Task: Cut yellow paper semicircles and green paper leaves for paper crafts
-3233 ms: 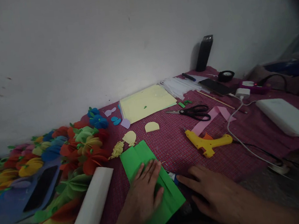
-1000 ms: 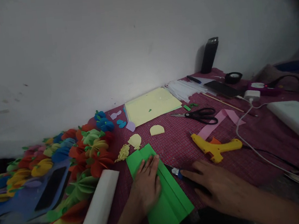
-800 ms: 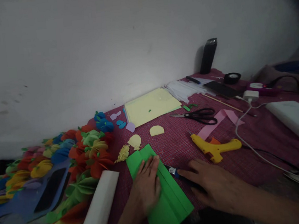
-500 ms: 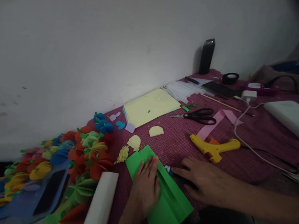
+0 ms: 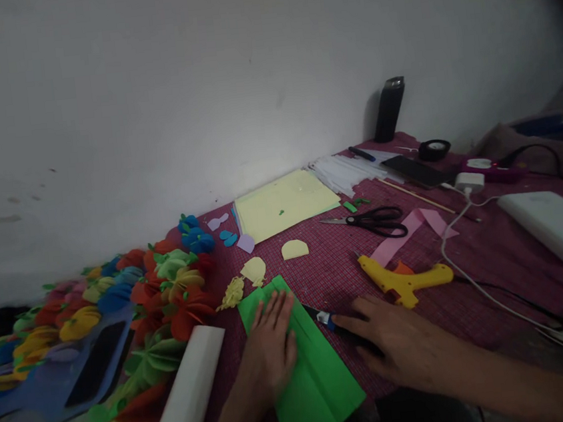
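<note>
My left hand [image 5: 273, 346] lies flat with fingers stretched on a folded green paper [image 5: 318, 368], pressing it to the table. In my right hand [image 5: 400, 339] is a blue and black utility knife [image 5: 341, 329], its blade pointing at the paper's right edge. The forefinger rests along the knife's handle. Just beyond the paper are yellow paper cutouts [image 5: 253, 269] and a small heap of yellow paper scraps [image 5: 230, 293]. A yellow glue gun [image 5: 404, 280] lies to the right of my right hand.
Several colourful paper flowers [image 5: 183, 282] crowd the left, beside a white paper roll [image 5: 187, 395]. Black-handled scissors [image 5: 376, 220], a pink ribbon [image 5: 409, 231] and pale yellow sheets [image 5: 285, 200] lie farther back. A black bottle [image 5: 390, 111], a white power bank [image 5: 552, 226] and cables stand right.
The utility knife has drawn back slightly to the right, so its blade now shows beside the paper's edge. My left hand has shifted slightly left, still on the green paper.
</note>
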`<state>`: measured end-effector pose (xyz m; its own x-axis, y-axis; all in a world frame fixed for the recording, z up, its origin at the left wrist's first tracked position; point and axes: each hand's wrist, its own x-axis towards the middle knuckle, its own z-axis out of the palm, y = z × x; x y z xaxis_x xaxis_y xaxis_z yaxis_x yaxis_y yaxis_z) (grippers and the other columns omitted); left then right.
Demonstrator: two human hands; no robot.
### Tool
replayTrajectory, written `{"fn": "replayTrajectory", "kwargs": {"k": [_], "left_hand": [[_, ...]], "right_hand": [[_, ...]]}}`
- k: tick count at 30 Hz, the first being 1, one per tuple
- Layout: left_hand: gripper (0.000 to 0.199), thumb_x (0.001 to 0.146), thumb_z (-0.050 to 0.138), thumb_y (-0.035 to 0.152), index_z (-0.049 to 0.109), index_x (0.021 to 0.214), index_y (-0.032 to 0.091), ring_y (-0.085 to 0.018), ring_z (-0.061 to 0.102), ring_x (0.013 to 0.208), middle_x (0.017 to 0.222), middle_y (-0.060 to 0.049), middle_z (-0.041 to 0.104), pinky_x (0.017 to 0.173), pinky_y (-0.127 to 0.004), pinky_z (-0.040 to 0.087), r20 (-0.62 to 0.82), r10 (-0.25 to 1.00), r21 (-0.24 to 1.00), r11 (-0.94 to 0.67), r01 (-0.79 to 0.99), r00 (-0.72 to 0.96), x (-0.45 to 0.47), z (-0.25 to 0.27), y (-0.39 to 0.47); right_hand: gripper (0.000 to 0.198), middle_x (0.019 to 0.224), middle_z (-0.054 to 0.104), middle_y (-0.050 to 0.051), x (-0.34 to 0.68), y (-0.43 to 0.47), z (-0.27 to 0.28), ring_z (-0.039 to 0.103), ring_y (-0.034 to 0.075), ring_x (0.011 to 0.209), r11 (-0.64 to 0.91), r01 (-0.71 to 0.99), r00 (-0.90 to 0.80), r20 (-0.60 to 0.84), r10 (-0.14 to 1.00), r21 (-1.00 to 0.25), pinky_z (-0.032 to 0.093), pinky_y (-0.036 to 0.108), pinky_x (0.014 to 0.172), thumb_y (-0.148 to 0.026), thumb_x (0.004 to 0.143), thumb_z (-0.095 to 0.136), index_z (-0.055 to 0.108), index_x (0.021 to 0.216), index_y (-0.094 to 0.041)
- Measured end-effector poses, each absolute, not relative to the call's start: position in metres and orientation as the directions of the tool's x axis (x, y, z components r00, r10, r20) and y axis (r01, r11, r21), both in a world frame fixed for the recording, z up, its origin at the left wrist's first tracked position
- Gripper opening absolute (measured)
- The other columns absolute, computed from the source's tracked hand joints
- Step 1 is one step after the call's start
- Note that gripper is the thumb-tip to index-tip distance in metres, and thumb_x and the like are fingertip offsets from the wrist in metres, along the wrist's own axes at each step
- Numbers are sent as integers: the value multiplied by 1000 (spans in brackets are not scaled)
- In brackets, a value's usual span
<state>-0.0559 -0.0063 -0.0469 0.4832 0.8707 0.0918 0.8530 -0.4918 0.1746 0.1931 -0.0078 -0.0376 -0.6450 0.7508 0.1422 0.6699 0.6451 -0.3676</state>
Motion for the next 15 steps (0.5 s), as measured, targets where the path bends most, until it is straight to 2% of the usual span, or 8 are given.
{"fn": "replayTrajectory", "kwargs": {"k": [3,7,15], "left_hand": [[59,86,34,16,13,140,13,-20,18,134,144,-10,27,108,-46,18,114,885,153,-465,872,452,-58,-45,5],[57,85,33,16,17,139,13,-19,23,132,143,-10,31,107,-44,22,77,881,150,-473,868,467,-59,-51,16],[58,84,33,15,16,140,11,-18,21,133,144,-10,28,108,-42,23,66,881,146,-472,869,468,-60,-57,15]], "right_hand": [[51,91,52,6,193,-8,-36,52,20,83,650,665,-646,155,748,-366,43,32,70,-12,73,53,50,122,-24],[50,92,53,7,193,-9,-36,52,21,84,653,668,-640,174,749,-355,42,32,70,-12,72,54,51,121,-22],[52,90,52,7,190,-5,-39,51,21,82,668,649,-648,196,736,-363,40,31,69,-10,71,53,51,121,-22]]}}
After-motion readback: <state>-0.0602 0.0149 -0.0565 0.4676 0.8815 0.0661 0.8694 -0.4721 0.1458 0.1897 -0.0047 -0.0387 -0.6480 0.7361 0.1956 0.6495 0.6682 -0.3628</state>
